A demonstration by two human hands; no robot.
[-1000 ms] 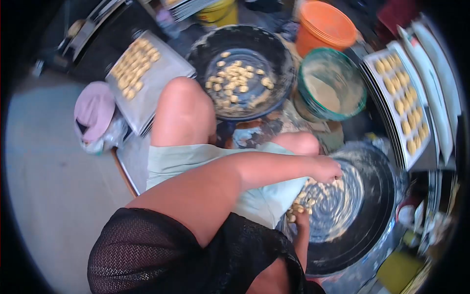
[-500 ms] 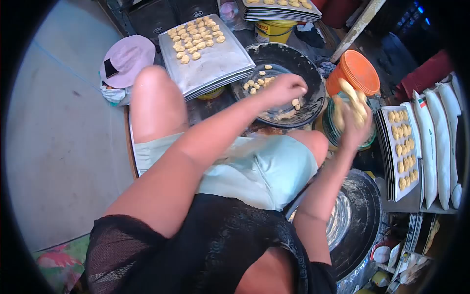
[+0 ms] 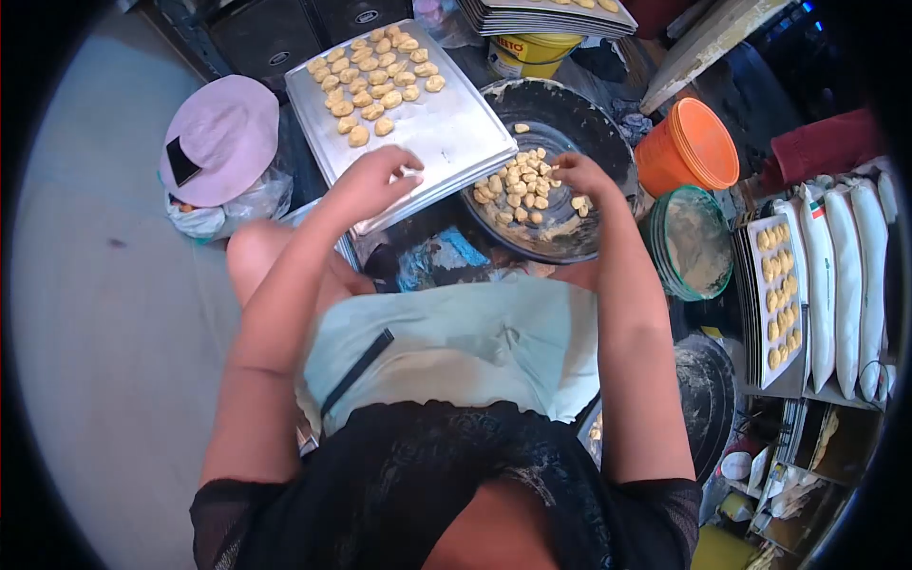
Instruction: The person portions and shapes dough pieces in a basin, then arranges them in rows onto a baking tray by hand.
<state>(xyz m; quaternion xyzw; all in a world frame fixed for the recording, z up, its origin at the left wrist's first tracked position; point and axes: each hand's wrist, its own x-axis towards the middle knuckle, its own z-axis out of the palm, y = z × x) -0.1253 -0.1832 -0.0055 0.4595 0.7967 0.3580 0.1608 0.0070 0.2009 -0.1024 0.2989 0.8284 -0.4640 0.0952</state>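
Observation:
My left hand is over the near edge of a metal baking tray, fingers loosely bent and apart, with nothing visible in them. Rows of small dough pieces cover the tray's far part. My right hand reaches into a large black basin. Its fingers are curled together beside a heap of small dough pieces; whatever they hold, if anything, is hidden. Loose flour streaks the basin's floor.
An orange bucket and a green-rimmed, floury tub stand right of the basin. Stacked trays of dough lie beside white sacks. A pink hat with a phone is at left. A yellow bucket supports more trays.
The long dough strips have left my right hand, which moved left into the basin. My left hand went from the basin to the tray. More dough pieces now lie in the basin.

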